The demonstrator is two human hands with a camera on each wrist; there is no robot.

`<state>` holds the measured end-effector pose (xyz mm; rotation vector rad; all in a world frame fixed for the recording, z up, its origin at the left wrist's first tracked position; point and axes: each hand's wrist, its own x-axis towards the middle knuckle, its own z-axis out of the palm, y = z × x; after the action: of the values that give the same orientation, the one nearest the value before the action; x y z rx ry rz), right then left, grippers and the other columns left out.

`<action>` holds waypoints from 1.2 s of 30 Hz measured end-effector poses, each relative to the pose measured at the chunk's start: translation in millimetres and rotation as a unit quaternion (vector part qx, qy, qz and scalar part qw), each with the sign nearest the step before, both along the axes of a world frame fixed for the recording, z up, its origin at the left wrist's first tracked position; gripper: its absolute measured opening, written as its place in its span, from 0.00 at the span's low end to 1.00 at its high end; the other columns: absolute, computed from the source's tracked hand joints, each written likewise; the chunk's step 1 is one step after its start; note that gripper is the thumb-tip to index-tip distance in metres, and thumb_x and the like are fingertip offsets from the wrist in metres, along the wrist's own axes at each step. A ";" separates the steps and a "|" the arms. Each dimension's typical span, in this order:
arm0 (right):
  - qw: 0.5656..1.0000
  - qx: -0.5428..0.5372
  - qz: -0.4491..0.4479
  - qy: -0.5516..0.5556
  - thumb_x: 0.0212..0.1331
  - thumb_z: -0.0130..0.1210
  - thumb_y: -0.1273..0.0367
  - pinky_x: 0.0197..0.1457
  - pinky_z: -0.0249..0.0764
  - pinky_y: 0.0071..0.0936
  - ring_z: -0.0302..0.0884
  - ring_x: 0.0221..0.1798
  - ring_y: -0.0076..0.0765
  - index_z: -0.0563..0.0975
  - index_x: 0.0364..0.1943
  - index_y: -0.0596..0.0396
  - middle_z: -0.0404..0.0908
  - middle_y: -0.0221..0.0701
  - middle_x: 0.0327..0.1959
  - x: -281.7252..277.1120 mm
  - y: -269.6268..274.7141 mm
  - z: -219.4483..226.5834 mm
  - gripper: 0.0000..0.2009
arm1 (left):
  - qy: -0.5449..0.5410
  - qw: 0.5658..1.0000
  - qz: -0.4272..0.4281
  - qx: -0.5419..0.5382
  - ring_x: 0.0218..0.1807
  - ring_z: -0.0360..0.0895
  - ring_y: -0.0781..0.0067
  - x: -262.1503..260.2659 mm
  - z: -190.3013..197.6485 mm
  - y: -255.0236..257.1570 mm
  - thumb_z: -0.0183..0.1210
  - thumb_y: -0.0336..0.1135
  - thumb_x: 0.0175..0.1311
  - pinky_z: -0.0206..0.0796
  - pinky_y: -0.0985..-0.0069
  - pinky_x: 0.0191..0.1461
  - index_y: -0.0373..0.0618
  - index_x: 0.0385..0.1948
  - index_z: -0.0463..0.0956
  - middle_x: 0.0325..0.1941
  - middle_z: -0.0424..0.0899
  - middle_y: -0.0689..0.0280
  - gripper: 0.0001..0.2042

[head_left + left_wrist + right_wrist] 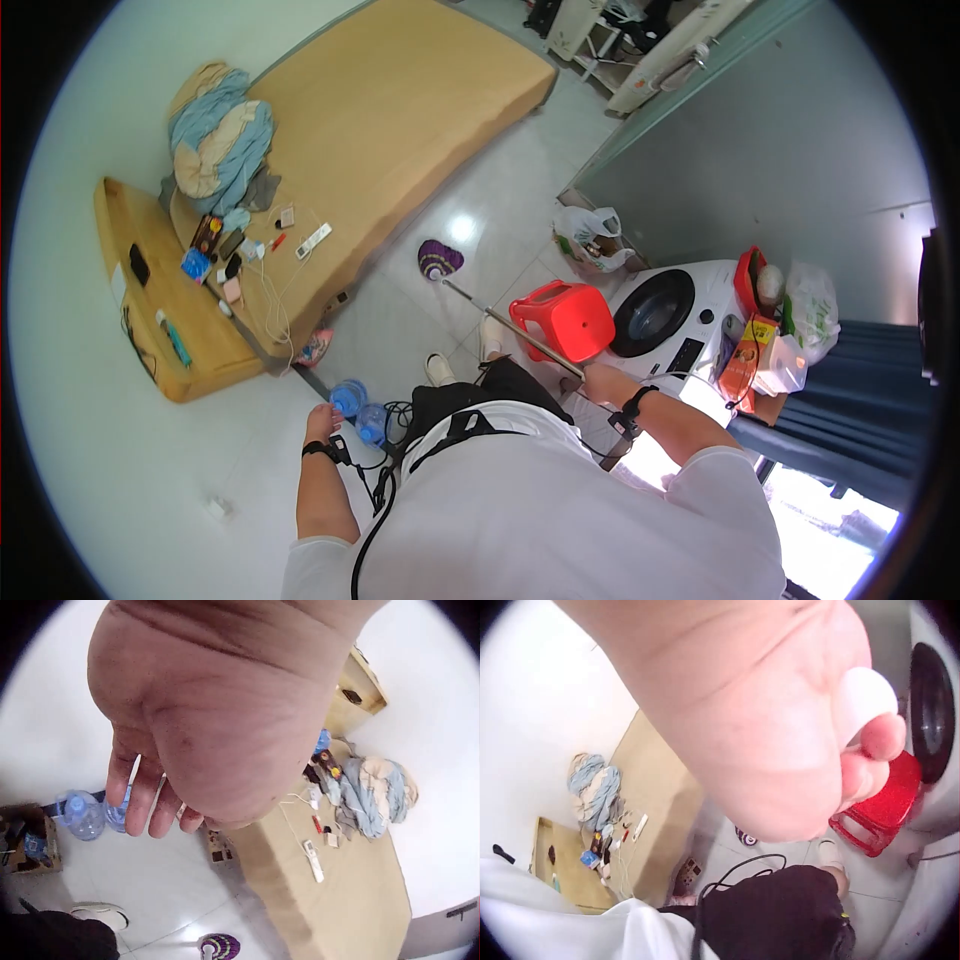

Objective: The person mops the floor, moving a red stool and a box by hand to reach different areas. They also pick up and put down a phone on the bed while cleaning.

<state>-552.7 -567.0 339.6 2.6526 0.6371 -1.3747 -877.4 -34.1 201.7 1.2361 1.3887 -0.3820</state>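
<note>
In the head view the right hand (pixel 603 383) grips the upper end of a metal-handled mop (pixel 515 330), whose purple striped head (pixel 440 259) lies flat on the tiled floor. The right wrist view shows that hand (pixel 780 735) with fingers curled round the white end of the handle (pixel 866 701). The left hand (pixel 323 422) hangs beside the body, holding nothing, near two blue water bottles (pixel 349 397). Its fingers (pixel 150 799) look loose and slightly bent in the left wrist view, where the mop head (pixel 221 946) shows at the bottom.
A red stool (pixel 565 320) stands right of the handle, before a white washing machine (pixel 680 300). Plastic bags (pixel 592 240) sit by the wall. A bed (pixel 400 110) with bedding (pixel 220 140) and small items fills the left side. Black cables hang at the person's waist.
</note>
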 end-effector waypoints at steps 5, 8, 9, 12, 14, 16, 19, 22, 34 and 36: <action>0.995 0.046 0.063 0.063 0.48 0.51 0.64 0.36 0.72 0.38 0.77 0.33 0.50 0.78 0.27 0.64 0.77 0.49 0.28 2.0 1.6 -21.2 0.13 | 0.047 0.993 0.096 -0.059 0.36 0.77 0.66 -82.6 -12.8 -46.0 0.40 0.38 0.60 0.68 0.72 0.32 0.38 0.48 0.66 0.40 0.76 0.56 0.18; 0.985 0.030 0.100 0.137 0.48 0.51 0.64 0.34 0.71 0.38 0.76 0.30 0.51 0.77 0.28 0.65 0.77 0.49 0.26 15.0 25.1 -18.5 0.15 | 0.058 0.986 0.145 -0.056 0.36 0.77 0.66 -121.7 -6.2 -81.2 0.40 0.38 0.60 0.68 0.72 0.33 0.38 0.49 0.65 0.41 0.76 0.56 0.18; 0.980 0.019 0.110 0.162 0.47 0.52 0.63 0.33 0.71 0.38 0.76 0.29 0.51 0.77 0.28 0.65 0.77 0.49 0.25 22.9 37.5 -14.0 0.15 | 0.058 0.985 0.159 -0.046 0.36 0.77 0.66 -128.9 -3.4 -93.8 0.41 0.38 0.60 0.68 0.72 0.33 0.38 0.48 0.66 0.41 0.76 0.56 0.18; 0.965 0.063 0.180 0.180 0.47 0.53 0.61 0.25 0.70 0.36 0.76 0.21 0.45 0.76 0.25 0.65 0.76 0.45 0.18 43.8 50.0 -22.0 0.16 | 0.069 0.977 0.199 -0.029 0.35 0.77 0.67 -133.0 12.5 -132.2 0.42 0.39 0.60 0.68 0.73 0.32 0.38 0.47 0.66 0.39 0.77 0.57 0.18; 0.955 0.001 0.036 0.296 0.49 0.54 0.61 0.18 0.66 0.30 0.71 0.16 0.33 0.74 0.23 0.63 0.73 0.37 0.15 54.5 62.0 -28.2 0.14 | 0.068 0.981 0.182 -0.020 0.34 0.77 0.68 -140.2 20.3 -150.5 0.41 0.39 0.60 0.69 0.73 0.32 0.38 0.47 0.66 0.38 0.77 0.58 0.18; 0.940 0.017 -0.029 0.339 0.52 0.53 0.64 0.14 0.58 0.22 0.63 0.13 0.24 0.72 0.23 0.59 0.66 0.28 0.13 62.3 52.0 -35.5 0.11 | 0.081 0.981 0.174 -0.009 0.34 0.77 0.68 -140.1 29.9 -171.8 0.40 0.39 0.60 0.69 0.74 0.32 0.38 0.47 0.67 0.38 0.77 0.58 0.17; 0.880 0.012 -0.215 0.422 0.55 0.50 0.70 0.11 0.43 0.19 0.49 0.10 0.17 0.70 0.25 0.53 0.58 0.20 0.13 91.4 37.7 -44.4 0.05 | 0.083 0.982 0.173 0.003 0.37 0.77 0.69 -125.2 47.8 -195.2 0.38 0.38 0.60 0.69 0.75 0.33 0.38 0.48 0.66 0.41 0.77 0.58 0.18; 0.847 0.003 -0.273 0.456 0.55 0.50 0.69 0.11 0.42 0.17 0.49 0.10 0.16 0.70 0.27 0.53 0.58 0.21 0.13 129.8 8.6 -56.8 0.04 | 0.079 0.978 0.192 0.032 0.37 0.77 0.70 -120.6 54.2 -218.0 0.37 0.38 0.61 0.69 0.76 0.34 0.39 0.48 0.66 0.41 0.77 0.60 0.18; 0.859 0.051 -0.366 0.353 0.59 0.43 0.71 0.12 0.46 0.16 0.50 0.11 0.15 0.65 0.54 0.44 0.60 0.20 0.15 245.2 -91.9 18.7 0.17 | 0.076 0.962 0.259 -0.027 0.34 0.77 0.70 -132.5 26.1 -285.1 0.41 0.41 0.61 0.69 0.74 0.33 0.42 0.44 0.68 0.37 0.77 0.61 0.16; 0.867 0.062 -0.370 0.327 0.59 0.43 0.72 0.12 0.46 0.16 0.51 0.11 0.16 0.63 0.57 0.43 0.60 0.21 0.15 253.2 -102.7 28.0 0.20 | 0.069 0.961 0.264 -0.046 0.34 0.77 0.70 -140.5 14.2 -289.6 0.41 0.41 0.61 0.69 0.73 0.34 0.42 0.44 0.68 0.38 0.77 0.61 0.15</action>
<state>-299.5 -669.7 367.7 2.5830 -0.3715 -2.5504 -1017.9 -323.7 215.9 0.7326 1.7343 -0.1567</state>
